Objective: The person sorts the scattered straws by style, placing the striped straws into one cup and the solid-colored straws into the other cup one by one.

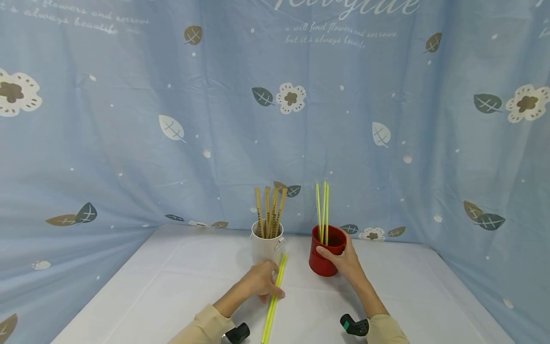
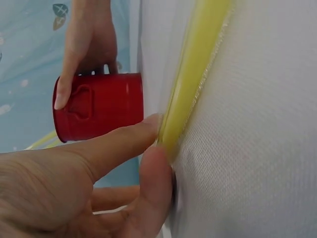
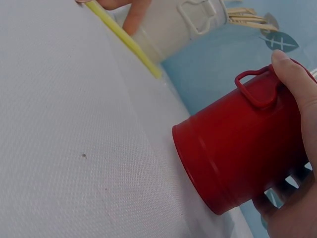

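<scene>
My left hand [image 1: 261,281] is low over the table in front of the white can, with thumb and index finger pinching long yellow straws [image 1: 270,313] in clear wrap. In the left wrist view the yellow straw [image 2: 190,74] lies along the white cloth, right at the fingertips. My right hand [image 1: 349,260] grips the red can [image 1: 320,263] round its side near the rim, the thumb in front by the small wire handle. Several yellow straws [image 1: 325,210] stand upright inside it. In the right wrist view the red can [image 3: 237,148] stands on the cloth.
Left of the red can stands a white can [image 1: 266,249] holding several tan sticks [image 1: 268,215] with dark print. Behind the white-covered table [image 1: 172,277] hangs a blue patterned curtain [image 1: 232,119]. Black wrist devices [image 1: 354,326] sit by both sleeves.
</scene>
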The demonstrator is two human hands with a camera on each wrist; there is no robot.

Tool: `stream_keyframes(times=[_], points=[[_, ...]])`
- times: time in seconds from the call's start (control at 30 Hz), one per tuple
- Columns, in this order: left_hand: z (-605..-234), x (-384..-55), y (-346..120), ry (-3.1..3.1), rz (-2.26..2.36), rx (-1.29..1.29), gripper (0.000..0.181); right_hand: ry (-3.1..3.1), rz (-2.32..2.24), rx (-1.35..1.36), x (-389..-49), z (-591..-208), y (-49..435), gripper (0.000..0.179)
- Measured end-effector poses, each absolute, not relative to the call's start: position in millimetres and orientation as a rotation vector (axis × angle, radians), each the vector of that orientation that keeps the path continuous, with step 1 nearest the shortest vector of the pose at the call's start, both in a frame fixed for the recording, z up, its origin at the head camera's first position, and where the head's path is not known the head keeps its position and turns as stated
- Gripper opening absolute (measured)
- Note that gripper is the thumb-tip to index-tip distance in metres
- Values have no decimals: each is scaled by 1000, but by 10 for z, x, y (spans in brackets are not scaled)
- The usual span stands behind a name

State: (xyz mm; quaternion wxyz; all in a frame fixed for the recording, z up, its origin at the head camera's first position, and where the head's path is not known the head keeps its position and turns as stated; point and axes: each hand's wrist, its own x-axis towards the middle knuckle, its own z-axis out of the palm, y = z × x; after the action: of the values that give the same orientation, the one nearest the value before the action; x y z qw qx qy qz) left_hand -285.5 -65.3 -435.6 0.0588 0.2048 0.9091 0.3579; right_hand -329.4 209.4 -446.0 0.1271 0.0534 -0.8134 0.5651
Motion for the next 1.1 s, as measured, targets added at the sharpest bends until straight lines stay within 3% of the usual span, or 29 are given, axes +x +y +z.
stream_keyframes(times=[0.53,0.93,1.1], points=[[-4342,-2878,-666,2534,1241,610,61,-2379,1623,159,-3292,-4458,2094,92],[-4323,-2871,-651,2667,1069,628,61,-2366,1606,187,-3290,-4461,2096,89],[-4325,-2871,-652,2571,1157,647,62,-2374,1622,186,-3142,-4299,2039,89]])
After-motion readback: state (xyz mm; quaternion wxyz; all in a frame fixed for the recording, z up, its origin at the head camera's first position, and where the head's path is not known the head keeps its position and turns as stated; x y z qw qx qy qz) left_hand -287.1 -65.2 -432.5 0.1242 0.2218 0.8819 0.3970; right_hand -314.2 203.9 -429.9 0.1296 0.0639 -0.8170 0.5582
